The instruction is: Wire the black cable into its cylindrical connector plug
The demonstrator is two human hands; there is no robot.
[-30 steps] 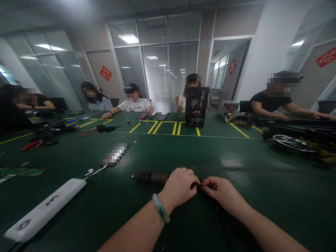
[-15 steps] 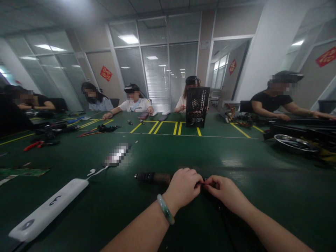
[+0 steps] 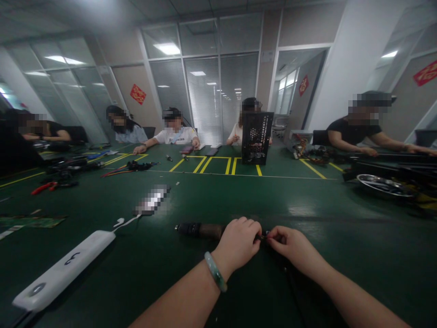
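Observation:
A dark electric screwdriver (image 3: pixel 210 231), with a metal tip at its left end, lies sideways on the green table. My left hand (image 3: pixel 239 239), with a green bangle at the wrist, is closed over the right part of its body. Thumb and fingers of my right hand (image 3: pixel 290 243) pinch together just beyond that end; what they hold is too small to make out. A thin dark piece shows in the small gap between both hands' fingertips. Below my right hand, a dark cable (image 3: pixel 290 280) runs toward the near edge, hard to see against the table.
A white power strip (image 3: pixel 68 269) with a plugged-in cord lies left, near a blurred-out phone (image 3: pixel 153 200). Red-handled pliers (image 3: pixel 44 187) and wires (image 3: pixel 133 166) are farther left. A black perforated case (image 3: pixel 256 139) stands ahead. Several people sit around the table.
My right fingertips have drawn slightly right, away from my left ones, and the thin piece between them shows more. The screwdriver stays in place.

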